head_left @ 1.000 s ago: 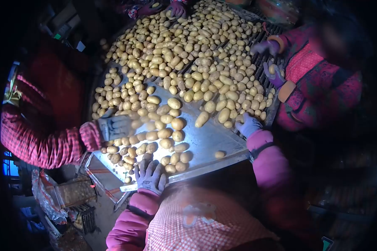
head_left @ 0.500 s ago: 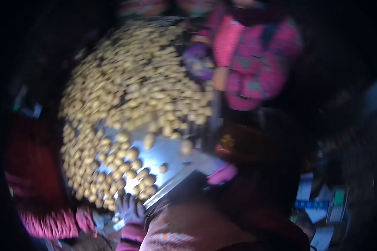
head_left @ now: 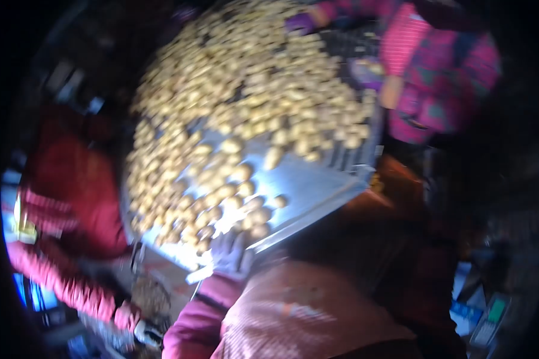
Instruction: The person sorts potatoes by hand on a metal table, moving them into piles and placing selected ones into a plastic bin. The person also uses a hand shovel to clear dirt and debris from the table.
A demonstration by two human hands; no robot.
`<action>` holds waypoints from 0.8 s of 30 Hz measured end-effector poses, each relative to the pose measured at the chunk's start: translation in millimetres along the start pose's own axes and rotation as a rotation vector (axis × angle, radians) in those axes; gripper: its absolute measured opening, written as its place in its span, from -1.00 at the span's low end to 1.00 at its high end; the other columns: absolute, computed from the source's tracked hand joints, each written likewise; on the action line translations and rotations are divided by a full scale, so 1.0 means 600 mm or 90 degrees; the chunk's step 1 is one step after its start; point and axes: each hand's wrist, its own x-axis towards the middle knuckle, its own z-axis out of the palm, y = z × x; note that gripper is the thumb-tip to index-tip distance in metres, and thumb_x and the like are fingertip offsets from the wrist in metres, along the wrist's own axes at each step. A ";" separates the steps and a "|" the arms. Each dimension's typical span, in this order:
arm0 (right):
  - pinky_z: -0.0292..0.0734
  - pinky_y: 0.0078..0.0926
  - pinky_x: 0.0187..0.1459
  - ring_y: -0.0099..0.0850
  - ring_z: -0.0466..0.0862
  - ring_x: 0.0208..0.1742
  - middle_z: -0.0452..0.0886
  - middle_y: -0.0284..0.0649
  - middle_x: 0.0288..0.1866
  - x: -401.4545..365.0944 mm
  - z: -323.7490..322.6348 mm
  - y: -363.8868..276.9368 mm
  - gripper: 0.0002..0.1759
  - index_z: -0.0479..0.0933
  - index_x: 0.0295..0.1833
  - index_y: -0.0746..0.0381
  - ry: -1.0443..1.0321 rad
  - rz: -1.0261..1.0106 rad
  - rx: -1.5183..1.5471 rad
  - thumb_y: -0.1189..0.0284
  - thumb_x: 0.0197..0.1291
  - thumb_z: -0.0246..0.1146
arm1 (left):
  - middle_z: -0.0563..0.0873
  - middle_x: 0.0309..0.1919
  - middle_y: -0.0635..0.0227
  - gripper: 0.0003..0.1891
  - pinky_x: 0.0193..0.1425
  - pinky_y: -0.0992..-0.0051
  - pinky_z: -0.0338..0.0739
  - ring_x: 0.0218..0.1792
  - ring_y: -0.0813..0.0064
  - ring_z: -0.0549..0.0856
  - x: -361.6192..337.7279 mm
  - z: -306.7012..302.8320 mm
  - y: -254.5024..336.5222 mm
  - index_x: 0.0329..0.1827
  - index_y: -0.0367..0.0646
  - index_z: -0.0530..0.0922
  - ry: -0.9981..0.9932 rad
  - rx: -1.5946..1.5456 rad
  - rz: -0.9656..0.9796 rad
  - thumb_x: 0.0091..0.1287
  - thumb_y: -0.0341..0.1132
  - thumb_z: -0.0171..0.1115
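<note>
Right hand gone, apron print (head_left: 299, 311) blurred

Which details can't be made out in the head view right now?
All in the head view:
Right hand: not visible; dark shadow beside the apron may hide it.
Left hand: blur and glare hide whether its fingers grip anything.
Potatoes: blur hides any skin flaws.
Green-screened device: too small and blurred to read.

Potatoes (head_left: 245, 90) lie on the surface (head_left: 314, 182), most of them on its far part. One person (head_left: 72, 179) is left of the surface, another person (head_left: 434, 90) right.
</note>
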 end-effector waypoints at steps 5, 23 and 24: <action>0.51 -0.58 0.01 -0.54 0.60 -0.04 0.65 -0.31 -0.07 0.049 0.217 0.154 -0.78 0.59 0.06 0.26 0.035 0.056 -0.798 0.43 0.42 0.14 | 0.58 0.07 0.09 -0.60 0.21 0.07 0.38 0.13 0.02 0.54 -0.031 -0.034 -0.007 0.10 -0.15 0.54 0.021 -0.100 0.043 0.20 -0.25 0.20; 0.56 -0.27 0.00 -0.05 0.65 -0.07 0.62 -0.11 -0.06 0.296 0.424 0.508 -0.71 0.57 0.08 0.11 -0.557 0.141 -0.873 0.32 0.27 0.16 | 0.57 0.07 0.06 -0.57 0.17 0.11 0.41 0.06 0.01 0.56 -0.018 -0.052 -0.050 0.18 -0.17 0.52 0.081 -0.138 -0.129 0.29 -0.19 0.18; 0.55 -0.29 0.02 -0.05 0.64 -0.06 0.61 -0.11 -0.01 0.312 0.411 0.482 -0.69 0.57 0.08 0.10 -0.444 0.113 -0.805 0.33 0.23 0.20 | 0.59 0.03 0.07 -0.58 0.11 0.12 0.44 0.00 0.03 0.58 -0.032 -0.064 -0.047 0.16 -0.18 0.53 0.178 -0.051 -0.001 0.28 -0.21 0.18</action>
